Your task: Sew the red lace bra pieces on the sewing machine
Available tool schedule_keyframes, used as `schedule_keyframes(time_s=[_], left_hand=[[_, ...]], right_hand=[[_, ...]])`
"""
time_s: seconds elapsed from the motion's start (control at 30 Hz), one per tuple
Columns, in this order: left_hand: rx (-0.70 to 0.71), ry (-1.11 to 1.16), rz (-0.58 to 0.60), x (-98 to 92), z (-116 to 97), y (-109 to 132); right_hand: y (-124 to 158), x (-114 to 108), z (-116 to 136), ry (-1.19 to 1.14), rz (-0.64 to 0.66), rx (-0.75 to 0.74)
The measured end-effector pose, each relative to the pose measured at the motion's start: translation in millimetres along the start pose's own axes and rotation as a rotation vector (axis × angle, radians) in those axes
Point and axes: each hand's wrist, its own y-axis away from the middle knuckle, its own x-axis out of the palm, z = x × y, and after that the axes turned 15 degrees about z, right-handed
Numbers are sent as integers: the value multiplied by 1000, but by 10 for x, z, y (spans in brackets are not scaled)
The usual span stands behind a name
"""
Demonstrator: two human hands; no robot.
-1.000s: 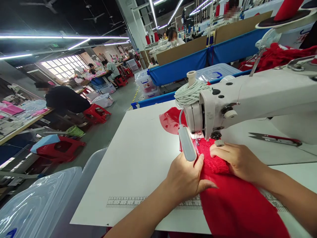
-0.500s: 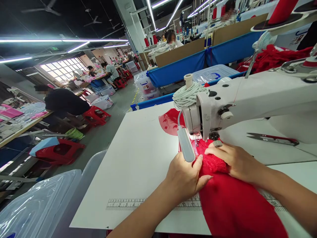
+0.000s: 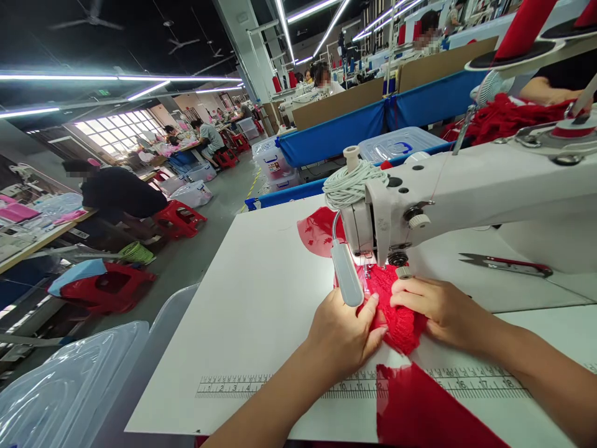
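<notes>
Red lace fabric lies bunched under the needle area of a white sewing machine. My left hand holds its left side down, thumb and forefinger on the cloth; a small grey lamp hides some of the other fingers. On the right, my right hand grips the gathered lace with bent fingers, just below the machine's round knob. A smooth red cloth piece hangs over the table's front edge, with white tabletop showing between it and the lace.
Thread snips lie right of the needle, under the machine arm. A sheer red piece rests behind the machine head. Printed ruler marks run along the white tabletop. Clear plastic bins stand at left. Co-workers sit beyond.
The smooth red cloth has slid down toward the front edge, baring tabletop and ruler marks below the lace. Both hands stay close to the needle with the lace. The view has shifted slightly.
</notes>
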Motion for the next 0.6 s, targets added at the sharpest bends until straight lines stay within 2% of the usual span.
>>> schedule_keyframes(time_s=[0.23, 0.37, 0.6], left_hand=[[2, -29, -22, 3, -19, 16], [6, -22, -21, -10, -34, 13], [20, -57, -39, -34, -42, 3]], right_hand=[[-3, -91, 10, 137, -31, -45], [-5, -100, 33, 139, -82, -35], [6, -71, 25, 138, -62, -37]])
